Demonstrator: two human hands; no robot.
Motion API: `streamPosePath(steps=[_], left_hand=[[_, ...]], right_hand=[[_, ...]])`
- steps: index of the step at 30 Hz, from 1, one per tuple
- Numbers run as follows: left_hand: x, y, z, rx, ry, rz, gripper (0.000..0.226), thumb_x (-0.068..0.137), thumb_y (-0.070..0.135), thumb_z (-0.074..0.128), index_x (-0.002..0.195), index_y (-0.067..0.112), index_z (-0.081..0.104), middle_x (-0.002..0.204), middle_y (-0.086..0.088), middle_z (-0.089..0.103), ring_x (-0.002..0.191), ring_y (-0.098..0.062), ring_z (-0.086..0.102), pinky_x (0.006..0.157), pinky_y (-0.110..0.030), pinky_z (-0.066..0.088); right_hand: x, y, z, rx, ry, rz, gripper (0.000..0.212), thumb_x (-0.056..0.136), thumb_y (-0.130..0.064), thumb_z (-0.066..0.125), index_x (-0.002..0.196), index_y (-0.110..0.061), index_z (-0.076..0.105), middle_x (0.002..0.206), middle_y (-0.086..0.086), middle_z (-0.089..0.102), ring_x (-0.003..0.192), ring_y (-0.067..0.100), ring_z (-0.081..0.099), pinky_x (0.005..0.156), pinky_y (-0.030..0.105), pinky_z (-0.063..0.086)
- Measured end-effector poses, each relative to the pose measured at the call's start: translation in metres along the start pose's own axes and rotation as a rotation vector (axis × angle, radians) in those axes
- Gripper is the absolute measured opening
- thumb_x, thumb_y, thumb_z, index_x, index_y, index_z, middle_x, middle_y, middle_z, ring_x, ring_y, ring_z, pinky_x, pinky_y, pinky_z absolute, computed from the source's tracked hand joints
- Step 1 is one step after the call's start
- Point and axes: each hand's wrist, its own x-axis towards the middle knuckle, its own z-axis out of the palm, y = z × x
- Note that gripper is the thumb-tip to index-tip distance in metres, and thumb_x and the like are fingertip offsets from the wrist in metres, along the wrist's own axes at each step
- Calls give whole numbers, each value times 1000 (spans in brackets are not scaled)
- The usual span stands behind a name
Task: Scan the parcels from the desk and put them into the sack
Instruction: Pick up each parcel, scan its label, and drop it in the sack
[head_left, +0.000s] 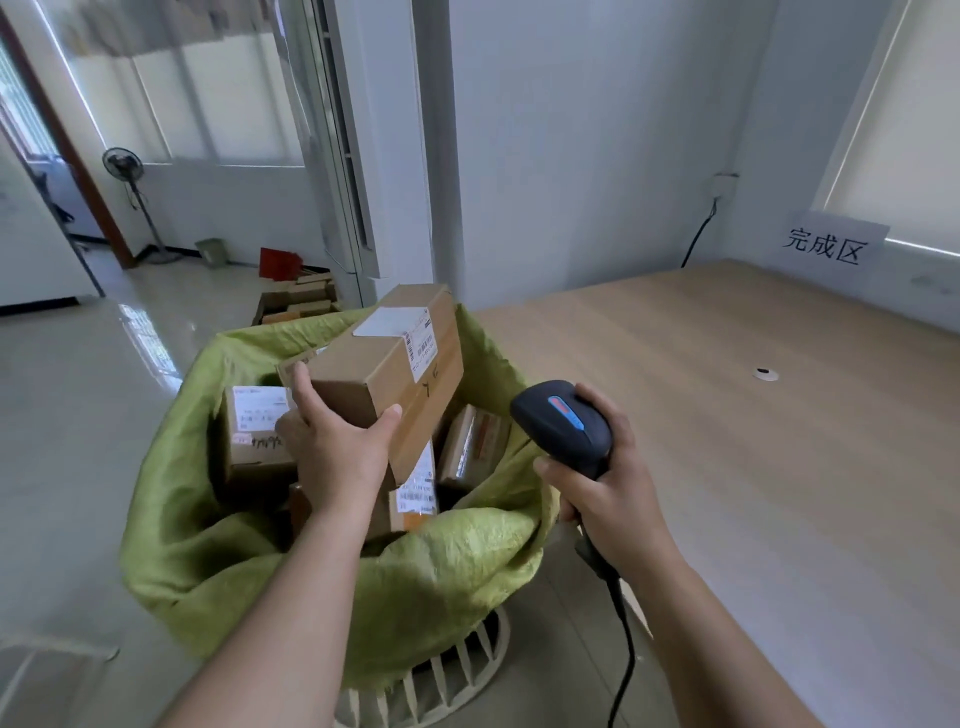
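My left hand (337, 447) grips the near end of a long brown cardboard parcel (395, 364) with a white label, holding it over the open mouth of the green woven sack (218, 545). Several other labelled parcels (254, 431) lie inside the sack. To the right of the sack, over the edge of the wooden desk (753, 415), my right hand (608, 483) grips a black barcode scanner (563, 421). The scanner's head points left toward the sack, and its cable hangs down below my wrist.
The sack sits in a white slatted basket (457, 670) on the shiny tiled floor. A paper sign (831, 241) stands at the desk's far right by the wall. More boxes (298, 301) lie on the floor behind the sack; a standing fan (127, 171) is far left.
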Motion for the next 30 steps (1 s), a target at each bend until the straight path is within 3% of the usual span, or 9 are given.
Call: streamPosePath(steps=[3,6,10,15,19,25,30], left_hand=[[13,13,36,81,-49,-7,106,68,51,76,144,40,3,137,-16,27,124,-35,36,78,-41,39],[16,22,71,192,-215,36,103,72,59,69,146,40,0,148,-12,20,132,-32,30,96,-47,40],[16,27,99,281,-342,47,87,82,49,64,150,36,12,149,-6,25,134,-29,33,106,-49,35],[9,31,114,320,-425,72,72,88,44,60,149,36,24,150,2,27,135,-22,28,85,-33,29],[3,26,114,257,-427,92,71,88,44,60,149,32,26,151,-1,28,138,-22,23,104,-40,27],[-15,12,97,74,-438,237,72,86,44,61,148,32,27,150,3,27,137,-16,27,94,-32,33],[-35,7,70,34,-534,375,72,87,45,59,149,31,27,152,6,24,136,-16,29,94,-33,33]], right_hand=[[35,13,-10,7,-17,29,75,79,10,73,124,-48,54,98,-8,67,48,8,52,46,25,45],[61,23,-20,6,-38,46,76,80,10,72,121,-50,54,97,-6,66,46,11,51,44,25,44],[82,34,-34,3,-60,69,79,80,9,73,114,-60,54,91,-10,69,45,15,51,44,23,44],[87,41,-46,7,-18,91,77,80,8,72,118,-57,52,97,3,64,48,13,53,44,23,45],[75,37,-48,-6,20,107,78,81,6,73,114,-62,53,100,0,64,51,13,53,46,24,45],[32,17,-44,-69,117,82,77,80,3,74,113,-63,52,98,-11,65,51,12,53,46,23,46],[-13,-5,-26,-115,208,80,74,82,5,72,120,-54,51,101,-3,63,48,13,51,45,23,45]])
